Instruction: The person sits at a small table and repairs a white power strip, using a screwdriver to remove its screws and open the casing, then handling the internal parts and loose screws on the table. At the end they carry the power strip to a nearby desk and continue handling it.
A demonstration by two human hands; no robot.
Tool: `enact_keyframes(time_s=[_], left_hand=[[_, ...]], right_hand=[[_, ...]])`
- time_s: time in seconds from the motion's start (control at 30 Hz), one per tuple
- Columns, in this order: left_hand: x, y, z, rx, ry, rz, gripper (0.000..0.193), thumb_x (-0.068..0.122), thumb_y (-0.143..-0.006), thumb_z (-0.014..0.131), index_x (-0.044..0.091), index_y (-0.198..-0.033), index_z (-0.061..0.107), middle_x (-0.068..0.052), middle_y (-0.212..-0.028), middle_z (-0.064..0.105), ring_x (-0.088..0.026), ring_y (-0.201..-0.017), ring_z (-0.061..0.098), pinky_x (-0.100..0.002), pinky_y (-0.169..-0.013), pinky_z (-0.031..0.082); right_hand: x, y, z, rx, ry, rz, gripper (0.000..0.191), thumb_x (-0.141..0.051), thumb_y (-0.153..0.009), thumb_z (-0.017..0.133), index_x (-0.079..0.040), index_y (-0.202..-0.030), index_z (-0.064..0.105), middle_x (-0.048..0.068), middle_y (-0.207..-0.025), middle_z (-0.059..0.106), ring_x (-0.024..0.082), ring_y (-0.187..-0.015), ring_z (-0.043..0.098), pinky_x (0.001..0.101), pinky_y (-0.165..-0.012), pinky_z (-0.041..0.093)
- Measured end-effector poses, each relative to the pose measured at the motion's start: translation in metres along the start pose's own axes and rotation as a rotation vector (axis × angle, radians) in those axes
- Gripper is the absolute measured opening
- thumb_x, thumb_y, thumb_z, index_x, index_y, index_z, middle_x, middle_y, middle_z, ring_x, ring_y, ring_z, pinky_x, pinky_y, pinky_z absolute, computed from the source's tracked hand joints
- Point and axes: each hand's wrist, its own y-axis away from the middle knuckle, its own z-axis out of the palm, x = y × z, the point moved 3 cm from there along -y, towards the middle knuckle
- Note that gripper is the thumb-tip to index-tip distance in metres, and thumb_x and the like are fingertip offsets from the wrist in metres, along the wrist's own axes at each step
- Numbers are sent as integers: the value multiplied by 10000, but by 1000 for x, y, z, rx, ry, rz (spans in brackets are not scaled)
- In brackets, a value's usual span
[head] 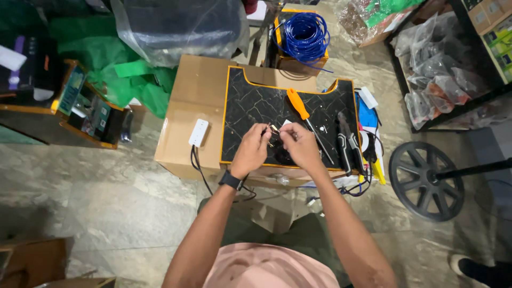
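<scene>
I look down at my two hands, held close together over a black marbled mat (250, 106) with a gold edge. The mat lies on a large cardboard box (194, 90) that serves as my table. My left hand (250, 152) wears a dark wristband and pinches a small metal part (274, 128) at its fingertips. My right hand (300, 146) is curled, its fingertips touching the same small part from the other side. The part is too small to make out clearly; it sits just above the middle of the mat.

Just beyond my right hand, a screwdriver (304, 118) with an orange handle lies slanted on the mat. To its right rest dark pliers (348, 143) near the mat's right edge. A white power strip (198, 133) lies on the box to the left of the mat, its black cable hanging down the front. Beyond the box stands a coil of blue wire (305, 34). To my right on the tiled floor is a black wheel-shaped base (425, 181).
</scene>
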Motion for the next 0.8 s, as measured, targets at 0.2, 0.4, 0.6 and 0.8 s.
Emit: enact_keyframes(time_s=[0.2,0.4,0.6,0.8], left_hand=[[-1,-2,-1,-41,24,-17,114,70,-1022,569,-18,-1094,578,-188,-1007,643,-392,-924,641,-423,-797,508],[4,-1,-3,-56,54,6,91,28,-978,583,-12,-1059,575,-177,-975,612,-368,-880,624,-395,-777,503],[11,-2,-6,6,47,49,87,45,-1010,585,-7,-1080,583,-166,-985,631,-318,-870,643,-381,-764,513],[5,-5,-3,-101,102,-223,132,107,-1030,570,-1,-1104,592,-99,-744,617,-182,-626,603,-337,-614,497]], right_hand=[[-21,16,3,67,420,-571,114,-68,-968,710,-16,-1067,688,112,-883,662,181,-773,647,278,-678,508],[34,-2,10,-126,-650,315,127,-93,-938,636,5,-863,668,31,-661,553,95,-464,441,241,-405,327],[25,-2,4,94,-178,280,149,-95,-962,594,14,-895,669,47,-673,566,107,-508,479,264,-444,341],[-50,27,9,93,312,-512,127,-23,-944,678,9,-1065,655,112,-890,641,212,-727,660,309,-649,521]])
